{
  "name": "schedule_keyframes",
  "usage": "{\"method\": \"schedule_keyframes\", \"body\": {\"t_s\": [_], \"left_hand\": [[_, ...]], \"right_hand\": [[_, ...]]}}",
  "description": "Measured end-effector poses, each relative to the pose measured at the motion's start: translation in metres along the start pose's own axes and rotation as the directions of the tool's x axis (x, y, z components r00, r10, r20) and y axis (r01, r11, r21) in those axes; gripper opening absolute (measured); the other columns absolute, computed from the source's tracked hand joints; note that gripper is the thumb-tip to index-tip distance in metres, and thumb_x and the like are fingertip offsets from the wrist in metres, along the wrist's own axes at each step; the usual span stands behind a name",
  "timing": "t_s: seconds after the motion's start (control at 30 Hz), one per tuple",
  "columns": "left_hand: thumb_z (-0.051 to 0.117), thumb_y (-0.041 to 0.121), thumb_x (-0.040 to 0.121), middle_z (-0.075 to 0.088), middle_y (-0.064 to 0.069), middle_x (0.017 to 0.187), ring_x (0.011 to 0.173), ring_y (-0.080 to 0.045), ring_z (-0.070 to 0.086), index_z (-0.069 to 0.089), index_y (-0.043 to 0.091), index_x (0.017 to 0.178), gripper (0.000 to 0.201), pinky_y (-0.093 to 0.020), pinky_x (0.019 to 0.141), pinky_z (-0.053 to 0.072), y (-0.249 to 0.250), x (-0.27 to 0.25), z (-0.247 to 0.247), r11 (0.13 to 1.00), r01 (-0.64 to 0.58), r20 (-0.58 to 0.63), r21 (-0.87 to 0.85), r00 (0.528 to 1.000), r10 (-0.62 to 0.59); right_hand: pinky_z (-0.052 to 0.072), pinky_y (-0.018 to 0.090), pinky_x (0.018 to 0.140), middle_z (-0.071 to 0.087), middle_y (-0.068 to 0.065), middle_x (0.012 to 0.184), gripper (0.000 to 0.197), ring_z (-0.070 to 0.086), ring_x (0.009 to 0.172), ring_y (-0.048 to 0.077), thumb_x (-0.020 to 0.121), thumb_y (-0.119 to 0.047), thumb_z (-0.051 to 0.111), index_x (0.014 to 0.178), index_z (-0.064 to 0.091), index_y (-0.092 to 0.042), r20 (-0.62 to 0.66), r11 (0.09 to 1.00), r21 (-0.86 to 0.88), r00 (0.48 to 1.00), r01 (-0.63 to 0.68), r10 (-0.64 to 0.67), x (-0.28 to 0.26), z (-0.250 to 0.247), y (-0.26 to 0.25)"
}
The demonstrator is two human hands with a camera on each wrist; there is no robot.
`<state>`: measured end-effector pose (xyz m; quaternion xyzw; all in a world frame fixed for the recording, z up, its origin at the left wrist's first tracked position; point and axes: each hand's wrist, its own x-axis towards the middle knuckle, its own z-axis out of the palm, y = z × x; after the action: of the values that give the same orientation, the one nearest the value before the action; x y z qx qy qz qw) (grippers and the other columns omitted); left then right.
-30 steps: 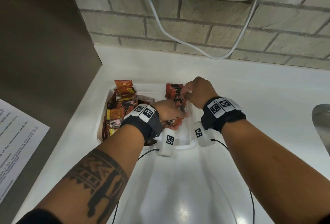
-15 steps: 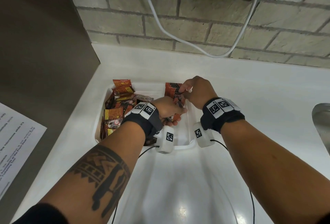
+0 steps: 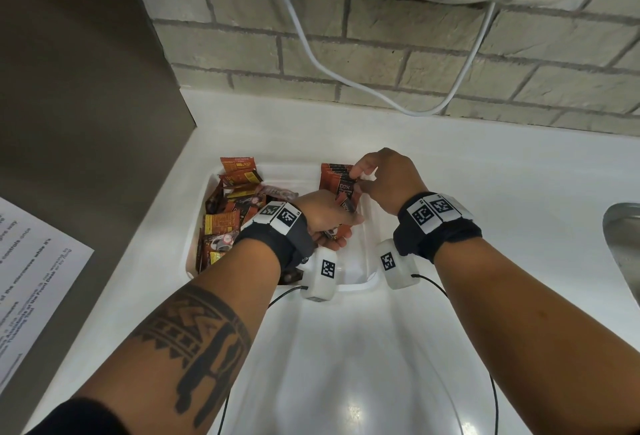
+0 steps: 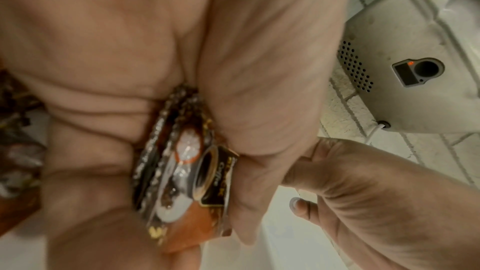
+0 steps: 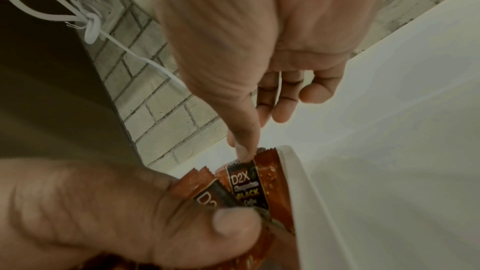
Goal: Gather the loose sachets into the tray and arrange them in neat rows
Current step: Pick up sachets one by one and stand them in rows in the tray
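Left hand (image 3: 325,220) grips sachets (image 4: 182,171) over tray (image 3: 363,282).

A jumbled pile of sachets (image 3: 228,223) crowds the tray's (image 3: 365,226) left half. Bare white countertop (image 3: 502,171) lies open right of it, up to the sink (image 3: 623,244).

Head cam down, wrist cams close — share tray (image 3: 367,284)

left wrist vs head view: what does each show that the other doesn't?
Only left wrist: the bundle of sachets edge-on in the left hand's grip, one printed "Coffee", and the underside of the wall unit with its vent holes. Only head: the white tray, the jumbled sachets on its left side, the upright row at the right hand, and the paper notice. Both: both hands, brick wall.
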<state>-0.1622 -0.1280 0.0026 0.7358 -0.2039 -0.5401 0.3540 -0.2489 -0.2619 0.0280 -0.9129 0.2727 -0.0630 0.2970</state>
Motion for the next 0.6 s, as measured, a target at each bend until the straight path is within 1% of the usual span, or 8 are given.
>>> {"method": "schedule_keyframes", "body": {"t_s": [0.07,0.17,0.27,0.33,0.37,0.43,0.5,0.6], "left_hand": [[0.07,0.021,0.095,0.067,-0.012,0.083,0.07,-0.022,0.066,0.065,-0.002,0.111,0.029,-0.027,0.054,0.058,0.0,-0.002,-0.002,1.0,-0.003,0.01,-0.019,1.0,0.003],[0.068,0.008,0.094,0.068,-0.01,0.086,0.071,-0.02,0.063,0.068,-0.003,0.112,0.021,-0.028,0.058,0.06,-0.002,-0.006,-0.006,0.99,-0.049,0.045,-0.136,0.997,0.056],[0.062,0.0,0.096,0.069,-0.009,0.103,0.085,-0.019,0.063,0.067,0.008,0.108,0.015,-0.03,0.065,0.061,-0.005,-0.012,-0.012,0.934,-0.118,0.077,-0.337,0.985,0.152],[0.062,-0.003,0.095,0.069,-0.008,0.106,0.093,-0.017,0.063,0.067,0.009,0.108,0.018,-0.031,0.07,0.062,-0.008,-0.013,-0.014,0.898,-0.154,0.09,-0.412,0.974,0.209],[0.061,-0.005,0.095,0.069,-0.006,0.106,0.093,-0.016,0.064,0.067,0.009,0.109,0.02,-0.033,0.072,0.062,-0.01,-0.014,-0.014,0.887,-0.165,0.101,-0.432,0.968,0.229],[0.06,-0.007,0.095,0.069,-0.003,0.103,0.093,-0.014,0.065,0.066,0.01,0.111,0.024,-0.035,0.078,0.063,-0.012,-0.015,-0.013,0.883,-0.181,0.127,-0.433,0.958,0.258],[0.062,-0.005,0.094,0.07,0.001,0.098,0.091,-0.013,0.066,0.065,0.01,0.112,0.024,-0.036,0.08,0.063,-0.014,-0.018,-0.012,0.9,-0.217,0.14,-0.377,0.947,0.288],[0.069,-0.007,0.09,0.07,-0.002,0.101,0.092,-0.014,0.069,0.065,0.005,0.117,0.03,-0.034,0.08,0.062,-0.014,-0.022,-0.01,0.915,-0.267,0.136,-0.303,0.938,0.318]], "right_hand": [[0.037,0.019,0.079,0.057,-0.005,0.101,0.013,0.052,0.088,0.007,0.086,-0.015,0.072,0.097,0.075,-0.023,-0.034,1.0,0.018,0.999,0.009,-0.009,-0.002,-0.002,0.001],[0.037,0.015,0.071,0.064,-0.011,0.094,0.007,0.053,0.078,-0.001,0.088,-0.024,0.071,0.093,0.075,-0.026,-0.052,0.996,0.08,0.998,0.029,-0.025,-0.01,-0.007,0.0],[0.04,0.013,0.07,0.071,-0.014,0.087,0.007,0.059,0.078,-0.006,0.087,-0.032,0.074,0.092,0.074,-0.027,0.083,0.989,0.149,0.996,0.005,-0.018,-0.021,-0.013,-0.002],[0.04,0.007,0.067,0.072,-0.012,0.079,0.009,0.061,0.072,-0.009,0.086,-0.029,0.076,0.092,0.074,-0.023,0.156,0.977,0.211,0.988,-0.03,-0.004,-0.026,-0.013,-0.003],[0.04,0.008,0.068,0.072,-0.011,0.075,0.007,0.061,0.068,-0.01,0.086,-0.024,0.076,0.091,0.073,-0.02,0.164,0.969,0.244,0.986,-0.043,0.003,-0.027,-0.013,-0.003],[0.044,0.017,0.074,0.074,-0.006,0.077,0.004,0.062,0.068,-0.004,0.086,-0.019,0.076,0.088,0.074,-0.019,0.154,0.957,0.283,0.988,-0.061,0.017,-0.025,-0.013,-0.001],[0.047,0.022,0.078,0.075,0.0,0.085,0.003,0.064,0.076,0.006,0.086,-0.019,0.077,0.087,0.074,-0.021,0.15,0.951,0.302,0.988,-0.067,0.021,-0.024,-0.013,0.0],[0.05,0.028,0.081,0.075,0.006,0.091,0.003,0.067,0.084,0.018,0.086,-0.023,0.077,0.088,0.075,-0.021,0.143,0.947,0.316,0.99,-0.055,0.01,-0.023,-0.014,-0.002]]}}
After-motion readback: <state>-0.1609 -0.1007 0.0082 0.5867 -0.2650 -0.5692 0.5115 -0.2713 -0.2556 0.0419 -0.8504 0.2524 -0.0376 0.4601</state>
